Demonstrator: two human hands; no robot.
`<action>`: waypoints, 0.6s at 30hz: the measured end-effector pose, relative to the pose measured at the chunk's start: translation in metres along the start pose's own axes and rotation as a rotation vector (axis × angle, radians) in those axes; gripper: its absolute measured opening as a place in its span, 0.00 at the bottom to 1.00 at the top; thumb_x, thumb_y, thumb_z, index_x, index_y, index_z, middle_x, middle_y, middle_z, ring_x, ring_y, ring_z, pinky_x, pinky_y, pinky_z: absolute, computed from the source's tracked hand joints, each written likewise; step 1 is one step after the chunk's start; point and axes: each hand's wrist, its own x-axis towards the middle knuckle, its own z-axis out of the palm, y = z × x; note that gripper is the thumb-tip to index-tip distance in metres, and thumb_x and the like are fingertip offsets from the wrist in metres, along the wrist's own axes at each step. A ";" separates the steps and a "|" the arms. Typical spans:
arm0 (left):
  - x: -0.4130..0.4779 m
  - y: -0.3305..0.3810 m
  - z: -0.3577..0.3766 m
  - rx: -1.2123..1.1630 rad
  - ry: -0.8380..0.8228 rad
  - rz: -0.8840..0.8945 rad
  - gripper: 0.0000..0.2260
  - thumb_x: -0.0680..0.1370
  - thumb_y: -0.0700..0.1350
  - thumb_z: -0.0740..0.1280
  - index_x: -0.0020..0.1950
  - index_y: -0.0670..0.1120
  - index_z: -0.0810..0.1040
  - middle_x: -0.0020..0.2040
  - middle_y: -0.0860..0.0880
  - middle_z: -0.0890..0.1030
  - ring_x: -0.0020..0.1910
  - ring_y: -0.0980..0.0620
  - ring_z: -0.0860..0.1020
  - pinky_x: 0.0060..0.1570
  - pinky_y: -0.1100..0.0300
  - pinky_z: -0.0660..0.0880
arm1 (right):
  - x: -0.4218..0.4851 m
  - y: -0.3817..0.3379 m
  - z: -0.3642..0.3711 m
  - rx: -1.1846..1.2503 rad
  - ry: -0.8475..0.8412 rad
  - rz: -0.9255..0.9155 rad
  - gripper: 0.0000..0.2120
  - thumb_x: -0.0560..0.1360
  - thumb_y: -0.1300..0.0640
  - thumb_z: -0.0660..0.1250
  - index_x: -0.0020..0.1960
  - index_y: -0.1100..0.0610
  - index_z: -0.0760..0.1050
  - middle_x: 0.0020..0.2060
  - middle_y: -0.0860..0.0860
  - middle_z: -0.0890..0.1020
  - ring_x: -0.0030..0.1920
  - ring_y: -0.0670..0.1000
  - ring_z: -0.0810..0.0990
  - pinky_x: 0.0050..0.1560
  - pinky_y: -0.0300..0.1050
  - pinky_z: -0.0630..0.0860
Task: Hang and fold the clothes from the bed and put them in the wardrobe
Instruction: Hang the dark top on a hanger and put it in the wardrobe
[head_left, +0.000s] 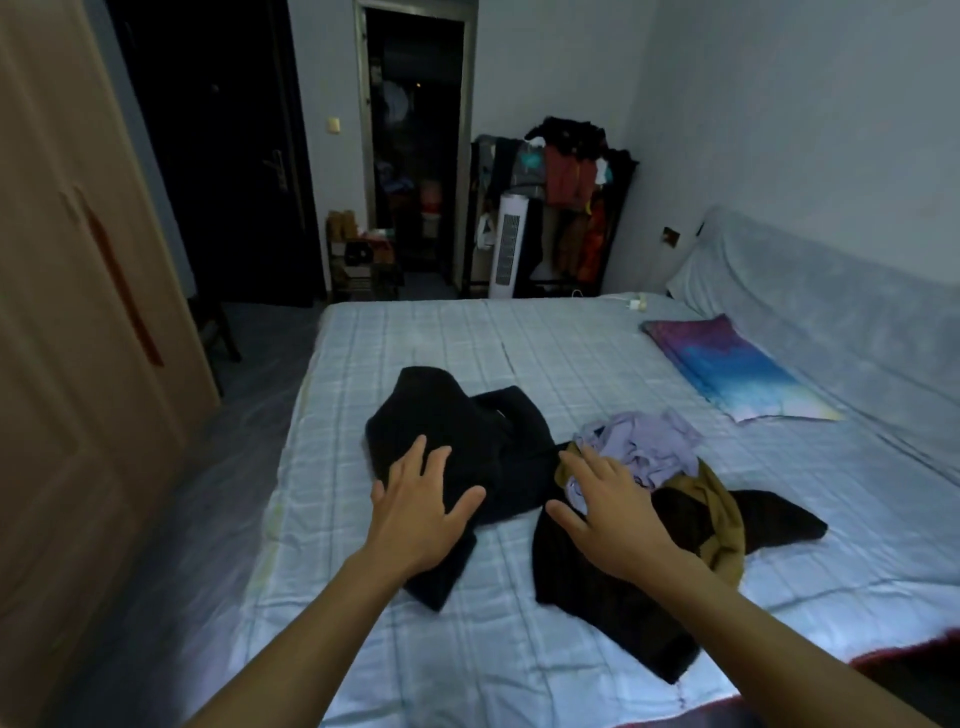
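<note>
The black garment (467, 441) lies crumpled at frame centre on the bed (519, 343). Just to its right is a heap made up of a lilac shirt (649, 447), an olive garment (724, 514) and a second black piece (587, 597). The left hand (421, 514) is over the black garment and the right hand (608, 514) over the heap. Both have fingers spread and grip nothing; contact with the cloth cannot be confirmed. Recommended: isolate one garment, spread it flat, smooth creases outward, then fold. The wardrobe (78, 364) stands at the left frame edge.

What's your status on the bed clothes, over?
Left hand and right hand open, fingers spread, holding nothing. Black garment under left, mixed pile under right, unfolded on bed. Wardrobe looks shut.
</note>
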 end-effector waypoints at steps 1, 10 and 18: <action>0.005 -0.001 0.004 0.007 -0.008 -0.001 0.34 0.78 0.68 0.56 0.79 0.53 0.57 0.81 0.48 0.50 0.79 0.45 0.54 0.74 0.39 0.57 | 0.006 0.002 0.001 0.004 0.000 0.008 0.43 0.70 0.28 0.42 0.78 0.49 0.57 0.78 0.53 0.60 0.76 0.58 0.60 0.71 0.59 0.65; 0.068 0.015 0.038 0.108 -0.058 0.000 0.33 0.78 0.68 0.57 0.78 0.54 0.57 0.81 0.47 0.51 0.79 0.46 0.54 0.74 0.40 0.59 | 0.075 0.054 0.022 0.092 -0.028 0.040 0.43 0.71 0.28 0.42 0.79 0.49 0.55 0.78 0.53 0.58 0.77 0.57 0.59 0.73 0.58 0.62; 0.145 0.049 0.055 0.207 -0.052 -0.049 0.32 0.79 0.66 0.58 0.79 0.54 0.57 0.81 0.48 0.52 0.78 0.46 0.55 0.75 0.40 0.57 | 0.165 0.106 0.029 0.186 -0.011 -0.013 0.32 0.80 0.37 0.55 0.79 0.50 0.55 0.78 0.54 0.58 0.77 0.57 0.58 0.73 0.56 0.61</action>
